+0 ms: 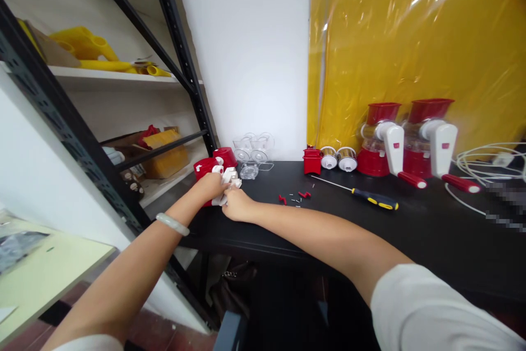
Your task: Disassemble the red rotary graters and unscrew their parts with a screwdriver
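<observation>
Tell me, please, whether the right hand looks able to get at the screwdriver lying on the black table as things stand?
Probably yes. The screwdriver lies in the open on the black table, right of the right hand, with only small red clips between. The hand would first have to let go of the white part.

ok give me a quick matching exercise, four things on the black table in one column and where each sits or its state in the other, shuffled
Things:
1. screwdriver
2. two red grinders
3. clear plastic cups
4. white and red part

Places or states:
A. against the white wall, at the back of the table
B. under both hands, left hand and right hand
C. lying flat mid-table, yellow and black handle
D. upright before the yellow sheet

Pairs: 1-C, 2-D, 3-A, 4-B
</observation>
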`<action>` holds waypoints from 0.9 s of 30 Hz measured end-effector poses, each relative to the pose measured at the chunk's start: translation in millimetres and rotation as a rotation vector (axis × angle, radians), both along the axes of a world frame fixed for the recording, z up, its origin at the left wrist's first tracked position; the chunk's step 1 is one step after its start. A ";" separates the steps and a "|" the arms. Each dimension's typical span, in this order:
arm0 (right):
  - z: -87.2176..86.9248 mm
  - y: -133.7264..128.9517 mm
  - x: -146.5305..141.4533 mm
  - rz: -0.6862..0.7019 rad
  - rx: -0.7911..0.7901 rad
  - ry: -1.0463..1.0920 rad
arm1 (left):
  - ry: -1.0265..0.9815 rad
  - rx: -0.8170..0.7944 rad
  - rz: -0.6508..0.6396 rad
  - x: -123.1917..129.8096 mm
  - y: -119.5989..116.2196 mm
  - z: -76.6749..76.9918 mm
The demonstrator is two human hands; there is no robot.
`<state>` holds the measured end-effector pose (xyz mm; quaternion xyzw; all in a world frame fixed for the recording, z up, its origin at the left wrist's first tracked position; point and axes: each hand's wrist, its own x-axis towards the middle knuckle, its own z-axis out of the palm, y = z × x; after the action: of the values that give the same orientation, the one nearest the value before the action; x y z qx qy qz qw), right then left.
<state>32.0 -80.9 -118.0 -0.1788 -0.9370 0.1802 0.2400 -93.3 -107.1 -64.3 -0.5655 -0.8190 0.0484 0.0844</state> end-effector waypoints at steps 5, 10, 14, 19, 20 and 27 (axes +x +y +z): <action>12.4 12.5 31.3 0.043 0.031 0.002 | 0.075 0.077 -0.031 5.6 -4.5 2.7; 29.0 39.2 109.4 0.035 0.074 0.031 | 0.087 0.194 -0.121 34.5 -10.0 17.1; 37.3 71.9 186.4 -0.164 0.100 0.076 | 0.046 0.262 -0.204 76.8 -8.2 28.4; 52.8 117.2 281.9 -0.453 0.260 0.188 | -0.059 0.309 -0.309 128.0 14.0 28.6; 58.3 125.9 298.8 -0.513 0.330 0.217 | -0.076 0.313 -0.332 136.7 22.3 27.7; 104.9 178.4 359.3 -1.051 0.322 0.204 | -0.232 0.367 -0.408 182.0 86.7 13.9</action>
<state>391.3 97.5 -13.2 -0.5646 -0.7094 -0.0928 0.4114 88.7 -20.4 -50.5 -0.6953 -0.6878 -0.1836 0.0991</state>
